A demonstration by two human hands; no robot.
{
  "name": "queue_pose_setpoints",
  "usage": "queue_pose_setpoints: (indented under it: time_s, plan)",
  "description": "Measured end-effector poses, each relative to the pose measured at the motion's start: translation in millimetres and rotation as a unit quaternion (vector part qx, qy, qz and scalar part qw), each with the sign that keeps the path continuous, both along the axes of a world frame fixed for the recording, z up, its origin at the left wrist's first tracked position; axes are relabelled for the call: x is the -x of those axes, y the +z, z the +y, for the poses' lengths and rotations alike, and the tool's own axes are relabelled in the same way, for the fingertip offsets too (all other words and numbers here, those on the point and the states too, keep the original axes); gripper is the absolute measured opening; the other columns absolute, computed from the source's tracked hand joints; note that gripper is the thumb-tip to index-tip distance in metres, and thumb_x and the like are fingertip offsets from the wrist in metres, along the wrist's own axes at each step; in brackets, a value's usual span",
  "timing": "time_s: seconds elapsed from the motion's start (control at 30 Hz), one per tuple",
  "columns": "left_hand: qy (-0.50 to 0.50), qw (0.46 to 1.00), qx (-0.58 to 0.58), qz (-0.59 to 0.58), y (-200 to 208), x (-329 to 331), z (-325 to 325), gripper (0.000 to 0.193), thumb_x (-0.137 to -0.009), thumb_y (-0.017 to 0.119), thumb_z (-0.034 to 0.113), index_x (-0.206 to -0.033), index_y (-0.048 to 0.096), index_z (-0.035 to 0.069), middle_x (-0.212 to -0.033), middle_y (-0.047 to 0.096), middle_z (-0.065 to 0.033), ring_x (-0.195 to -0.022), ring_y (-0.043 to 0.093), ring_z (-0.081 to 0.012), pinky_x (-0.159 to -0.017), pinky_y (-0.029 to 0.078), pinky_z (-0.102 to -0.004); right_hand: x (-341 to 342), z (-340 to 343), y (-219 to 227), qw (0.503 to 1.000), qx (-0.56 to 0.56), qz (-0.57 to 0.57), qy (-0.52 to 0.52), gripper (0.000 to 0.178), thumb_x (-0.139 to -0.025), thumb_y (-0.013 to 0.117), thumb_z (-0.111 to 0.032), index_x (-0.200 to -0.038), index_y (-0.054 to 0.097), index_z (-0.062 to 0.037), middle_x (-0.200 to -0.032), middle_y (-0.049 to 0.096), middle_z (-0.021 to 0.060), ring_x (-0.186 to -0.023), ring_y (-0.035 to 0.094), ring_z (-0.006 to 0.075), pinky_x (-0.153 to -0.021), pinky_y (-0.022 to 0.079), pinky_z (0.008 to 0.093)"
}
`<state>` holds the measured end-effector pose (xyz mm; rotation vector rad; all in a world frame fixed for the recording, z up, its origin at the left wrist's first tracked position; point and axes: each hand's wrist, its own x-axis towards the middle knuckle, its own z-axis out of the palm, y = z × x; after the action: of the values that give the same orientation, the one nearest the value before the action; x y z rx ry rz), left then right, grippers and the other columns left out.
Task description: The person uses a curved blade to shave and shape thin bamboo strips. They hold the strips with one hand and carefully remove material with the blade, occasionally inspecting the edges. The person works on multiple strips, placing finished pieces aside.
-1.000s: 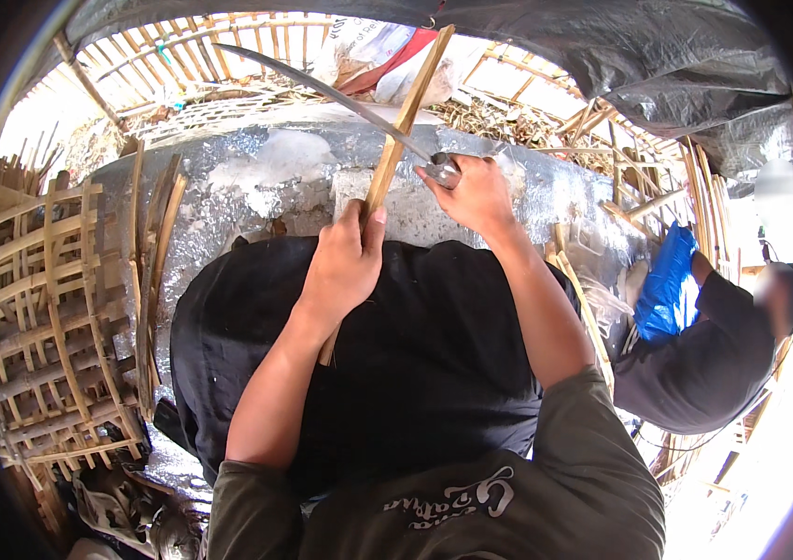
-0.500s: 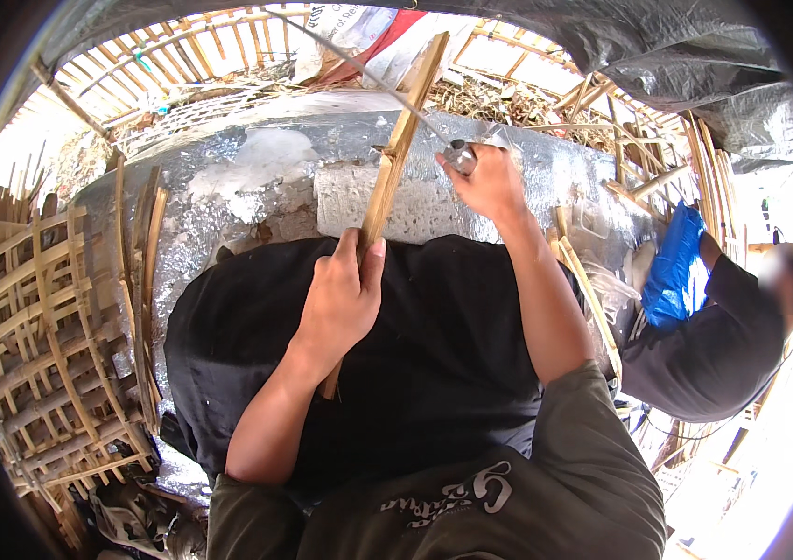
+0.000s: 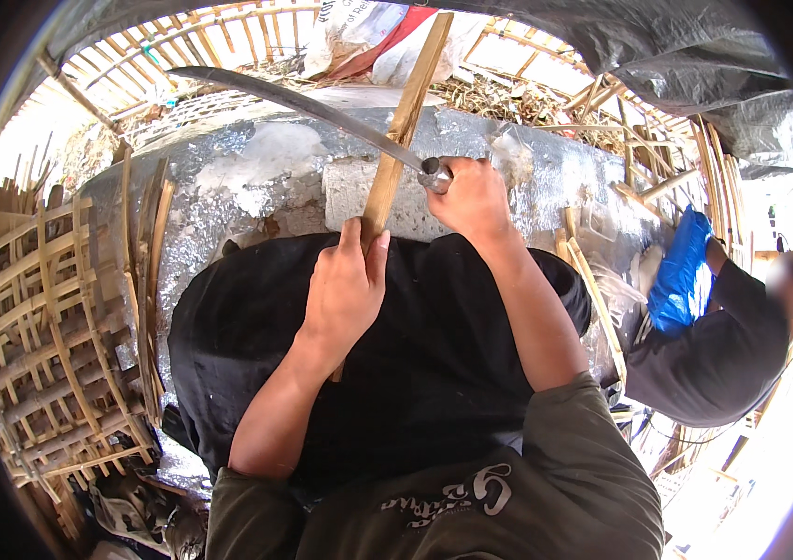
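Observation:
My left hand grips a long bamboo strip that rises steeply away from my lap, over a black cloth spread across my knees. My right hand is closed on the handle of a long curved knife. Its blade runs up and to the left and crosses the strip just above my left hand. The lower end of the strip is hidden behind that hand.
A woven bamboo lattice stands at my left, with loose bamboo slats leaning beside it. A silvery sheet and a grey block lie ahead. Another person in dark clothes crouches at right by a blue bag.
The knife blade has swung further left and lower across the strip. Both hands keep their grip; the view has shifted a little.

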<state>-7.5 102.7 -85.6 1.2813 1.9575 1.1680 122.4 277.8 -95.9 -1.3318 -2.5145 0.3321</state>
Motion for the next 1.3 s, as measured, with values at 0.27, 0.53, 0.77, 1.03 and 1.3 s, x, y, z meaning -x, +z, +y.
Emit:
queue_pose_setpoints:
  time_s: [0.27, 0.53, 0.77, 1.03, 1.3]
  plan:
    - [-0.027, 0.995, -0.006, -0.097, 18, -2, -8, 0.023, -0.103, 0.055, 0.018, -0.097, 0.052, -0.004, -0.061, 0.058, -0.0209, -0.052, 0.059, -0.0388, -0.048, 0.041, -0.0435, -37, 65, -19, 0.994, 0.011, 0.086, -0.066, 0.026, -0.086, 0.072, -0.031, -0.089, 0.074, -0.005, -0.08, 0.071, 0.022, -0.075, 0.071, 0.0399, -0.069, 0.058, 0.0471]
    - [-0.077, 0.985, 0.042, -0.151, 27, 9, -10, 0.03, -0.103, 0.056, 0.027, -0.102, 0.056, -0.003, -0.061, 0.046, -0.0104, -0.053, 0.047, -0.0141, -0.051, 0.039, -0.0329, -17, 12, 26, 0.997, -0.04, 0.052, 0.05, 0.013, -0.078, 0.072, -0.022, -0.081, 0.073, -0.0094, -0.071, 0.069, 0.0161, -0.068, 0.069, 0.0379, -0.067, 0.058, 0.0451]
    - [-0.134, 0.983, -0.001, -0.124, 23, -5, -15, 0.023, -0.097, 0.065, 0.017, -0.104, 0.056, -0.003, -0.063, 0.052, -0.0164, -0.051, 0.053, -0.0247, -0.051, 0.041, -0.0354, -66, 80, 53, 0.993, 0.001, -0.056, -0.102, 0.036, -0.086, 0.071, -0.041, -0.097, 0.074, -0.0064, -0.076, 0.072, 0.0178, -0.075, 0.072, 0.033, -0.074, 0.059, 0.0437]
    - [-0.154, 0.979, -0.027, -0.131, 26, -6, -16, 0.021, -0.095, 0.065, 0.01, -0.106, 0.056, -0.005, -0.065, 0.054, -0.0191, -0.055, 0.057, -0.0348, -0.053, 0.043, -0.0362, -74, 26, 69, 0.993, -0.041, -0.108, 0.021, 0.024, -0.08, 0.073, -0.027, -0.096, 0.076, -0.0091, -0.079, 0.074, 0.0154, -0.072, 0.073, 0.029, -0.074, 0.06, 0.04]
    - [-0.199, 0.97, 0.002, -0.141, 29, -19, -18, 0.021, -0.094, 0.065, 0.01, -0.107, 0.056, -0.004, -0.065, 0.055, -0.0188, -0.056, 0.058, -0.0355, -0.053, 0.043, -0.0359, -136, 131, 74, 0.983, -0.019, -0.066, -0.17, 0.042, -0.084, 0.073, -0.046, -0.091, 0.074, -0.0047, -0.086, 0.073, 0.0203, -0.086, 0.072, 0.0367, -0.081, 0.056, 0.0467]
